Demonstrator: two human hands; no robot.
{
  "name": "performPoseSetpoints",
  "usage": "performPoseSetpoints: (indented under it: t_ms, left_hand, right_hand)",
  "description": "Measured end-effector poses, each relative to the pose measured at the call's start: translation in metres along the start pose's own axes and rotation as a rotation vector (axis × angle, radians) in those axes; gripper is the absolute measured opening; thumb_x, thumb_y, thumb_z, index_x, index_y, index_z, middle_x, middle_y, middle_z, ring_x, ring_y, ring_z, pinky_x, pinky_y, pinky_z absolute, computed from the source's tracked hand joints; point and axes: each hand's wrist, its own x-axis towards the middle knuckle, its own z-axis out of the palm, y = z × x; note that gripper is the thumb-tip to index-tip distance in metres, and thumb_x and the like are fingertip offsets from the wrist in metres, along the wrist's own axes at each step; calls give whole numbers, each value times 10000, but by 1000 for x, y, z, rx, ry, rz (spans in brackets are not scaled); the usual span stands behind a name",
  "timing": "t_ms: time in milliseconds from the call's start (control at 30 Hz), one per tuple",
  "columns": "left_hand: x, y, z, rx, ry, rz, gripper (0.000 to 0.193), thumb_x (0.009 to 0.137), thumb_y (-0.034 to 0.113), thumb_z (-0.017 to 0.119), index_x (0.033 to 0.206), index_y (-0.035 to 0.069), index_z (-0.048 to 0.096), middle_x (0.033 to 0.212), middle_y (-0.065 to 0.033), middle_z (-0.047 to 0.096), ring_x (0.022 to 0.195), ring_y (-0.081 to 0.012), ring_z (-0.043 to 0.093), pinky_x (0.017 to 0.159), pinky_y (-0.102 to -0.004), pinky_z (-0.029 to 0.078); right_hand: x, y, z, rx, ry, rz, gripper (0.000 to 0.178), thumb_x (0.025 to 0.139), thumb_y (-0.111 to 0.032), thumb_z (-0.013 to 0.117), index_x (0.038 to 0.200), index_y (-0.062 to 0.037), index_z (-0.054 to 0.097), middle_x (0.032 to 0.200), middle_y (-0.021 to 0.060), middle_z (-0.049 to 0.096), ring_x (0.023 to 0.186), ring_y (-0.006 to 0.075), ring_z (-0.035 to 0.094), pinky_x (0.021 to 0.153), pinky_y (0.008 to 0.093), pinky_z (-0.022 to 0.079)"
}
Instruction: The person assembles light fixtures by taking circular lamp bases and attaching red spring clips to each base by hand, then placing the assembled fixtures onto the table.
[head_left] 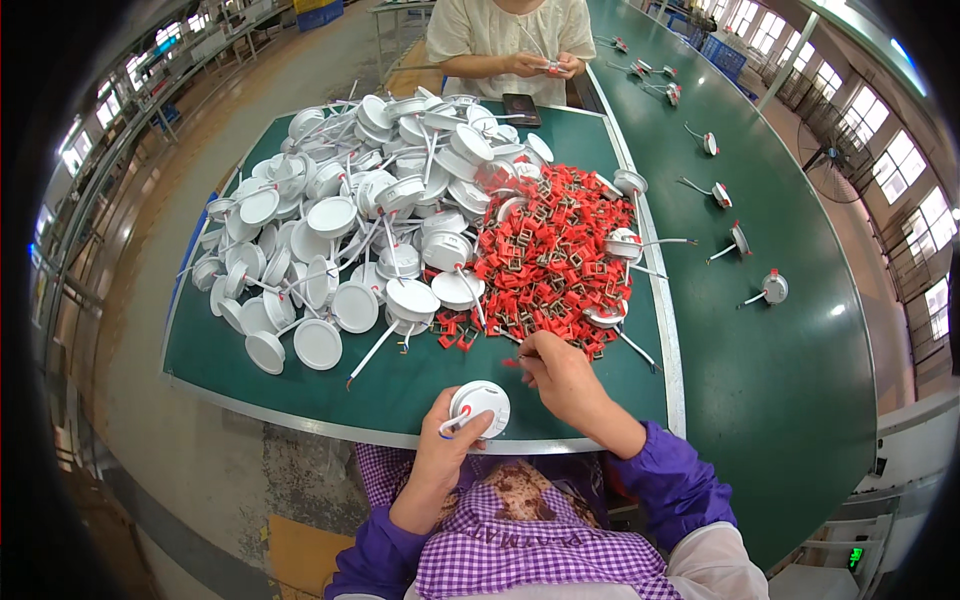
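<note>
My left hand [438,450] grips a round white lamp housing [482,402] at the near edge of the table, its thumb lying across the back; a short white cable with a red grommet comes out of it. Just to the right, my right hand [562,378] pinches a small red clip [510,362] between thumb and fingertips. Beyond that hand spreads a heap of red clips with metal springs [555,255]. A large pile of white round lamps with cables [335,215] covers the left and far side of the table.
Along the right runs a long green conveyor belt [770,370] carrying several lamps fitted with red clips [773,288]. Opposite me a co-worker [510,45] holds a small part in both hands. A dark flat device [521,110] lies at the table's far edge. A pale rim [655,330] borders the green tabletop.
</note>
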Motion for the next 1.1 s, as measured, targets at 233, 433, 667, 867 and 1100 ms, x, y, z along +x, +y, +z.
performPoseSetpoints:
  t_ms: [233,433,667,867,1100]
  left_hand:
    - [-2,6,9,83,10,103,443,838,116,733,1213,18,519,1008,-45,646,814,-89,637,581,-202,508]
    - [1,8,11,172,29,236,410,848,152,723,1188,16,540,979,-28,627,782,-61,590,584,-195,473]
    - [8,3,14,253,29,281,372,859,79,716,1172,-16,539,1003,-71,647,882,-106,611,764,-260,522]
    - [5,1,16,239,16,343,367,871,63,694,1189,-12,526,1014,-83,650,897,-116,618,763,-263,523]
    - [2,2,16,389,51,445,358,861,35,684,1195,30,555,960,-96,671,853,-138,643,740,-285,529]
  right_hand:
    - [-27,-16,18,284,181,31,123,942,-50,581,1046,15,585,838,150,664,703,231,682,614,327,526]
    - [-27,-12,11,513,0,216,162,929,-37,604,1069,28,654,856,101,693,748,135,674,656,264,540]
    - [-28,-19,7,274,104,-10,149,862,-16,666,1008,9,677,844,130,670,738,230,671,647,308,527]
    - [-34,-30,11,48,179,-132,132,836,0,669,967,0,662,845,137,658,728,307,660,624,364,527]
    - [-38,-26,20,-2,196,-162,177,798,36,663,966,-20,652,823,117,655,714,294,659,597,363,524]
